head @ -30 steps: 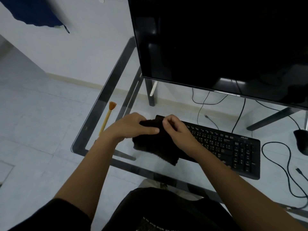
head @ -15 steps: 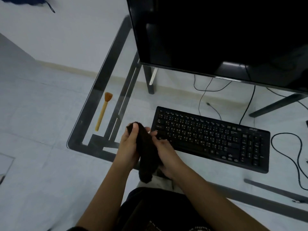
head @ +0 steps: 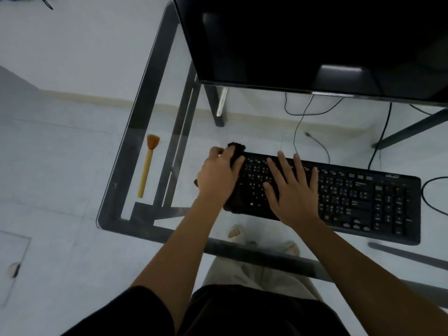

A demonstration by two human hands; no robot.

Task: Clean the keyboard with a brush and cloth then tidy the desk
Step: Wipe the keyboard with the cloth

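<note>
A black keyboard (head: 358,197) lies on the glass desk (head: 135,117) below the monitor. My left hand (head: 219,175) presses a dark cloth (head: 236,147) onto the keyboard's left end, and most of the cloth is hidden under the hand. My right hand (head: 292,187) rests flat on the keys just right of it, fingers spread, holding nothing. An orange brush (head: 147,166) with a yellow handle lies on the desk to the left, apart from both hands.
A large black monitor (head: 315,44) fills the top right, close above the keyboard. Black cables (head: 300,117) hang behind the desk and one loops at the right edge (head: 434,190). The desk's dark metal frame (head: 155,229) runs along the front and left. My feet show through the glass.
The cloth went from both hands at the desk's front edge up onto the keyboard's left end. My right hand let go of it and now lies flat on the keys.
</note>
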